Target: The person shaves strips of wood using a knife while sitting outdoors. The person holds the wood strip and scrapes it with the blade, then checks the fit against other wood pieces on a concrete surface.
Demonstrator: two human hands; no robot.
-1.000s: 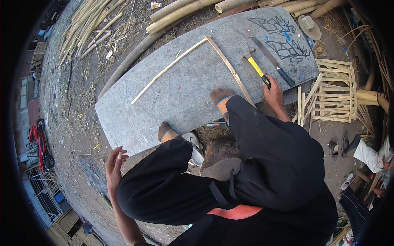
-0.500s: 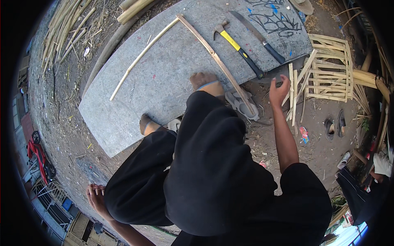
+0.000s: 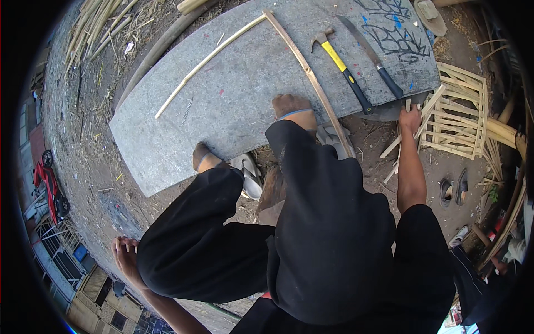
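Note:
My right hand (image 3: 410,118) is closed around a pale bamboo strip (image 3: 408,104) at the right end of the grey board, by several loose strips. The strip's end shows above my fingers. My left hand (image 3: 127,260) hangs beside my left knee with loosely bent fingers and nothing visible in it. On the board (image 3: 139,145) lie a claw hammer (image 3: 340,61) with a yellow and black handle and, to its right, a machete (image 3: 370,53) with a black handle. A long bent bamboo strip (image 3: 303,61) angles across the board, one end passing my foot.
My feet (image 3: 292,106) rest on the board's near edge. A slatted bamboo frame (image 3: 456,111) lies on the ground at the right, with dark shoes (image 3: 453,189) nearer me. Bamboo poles (image 3: 94,28) are piled far left. A red motorcycle (image 3: 50,186) stands left; another person is at lower right.
My right hand has closed on a bamboo strip beside the board, having been open and empty. The view has shifted, and my knees have spread apart. My left hand stays beside my knee.

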